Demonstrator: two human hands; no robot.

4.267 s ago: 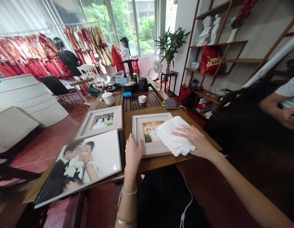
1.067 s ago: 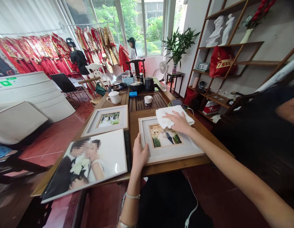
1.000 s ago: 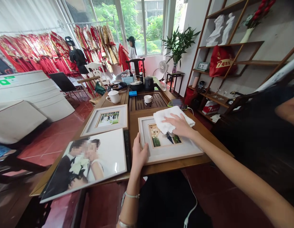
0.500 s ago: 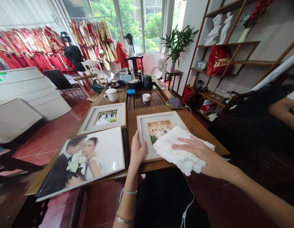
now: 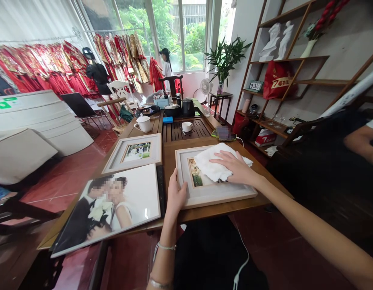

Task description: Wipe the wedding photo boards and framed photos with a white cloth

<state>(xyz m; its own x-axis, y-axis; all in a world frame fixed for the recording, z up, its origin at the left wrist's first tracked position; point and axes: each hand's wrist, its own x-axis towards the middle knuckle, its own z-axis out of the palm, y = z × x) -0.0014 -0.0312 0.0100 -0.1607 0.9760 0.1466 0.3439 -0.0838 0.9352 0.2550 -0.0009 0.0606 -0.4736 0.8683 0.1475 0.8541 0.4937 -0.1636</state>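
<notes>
A picture frame (image 5: pixel 180 197) with a pale wooden edge lies flat near the table's front. My left hand (image 5: pixel 176 192) is closed on its left edge, thumb on top and fingers at the side. Over the upper part of the frame, a crumpled white cloth (image 5: pixel 209 163) is pressed down by my right hand (image 5: pixel 231 163), which holds it under slightly spread fingers. The cloth hides much of the small photo (image 5: pixel 196 176) inside. To the left are a second framed photo (image 5: pixel 138 152) and a large couple portrait (image 5: pixel 138 197), which overhangs the table's front edge.
On the wooden table (image 5: pixel 171 161) stand a white lidded mug (image 5: pixel 143 123), a small white cup (image 5: pixel 186 127) on a slatted tea tray (image 5: pixel 201 131), and a phone (image 5: pixel 224 133) with a cable. Another person's arm (image 5: pixel 363 139) shows at right. Someone stands near the window.
My right hand and the cloth have slid up and left over the frame, uncovering its lower right corner. My left hand keeps its place on the left edge.
</notes>
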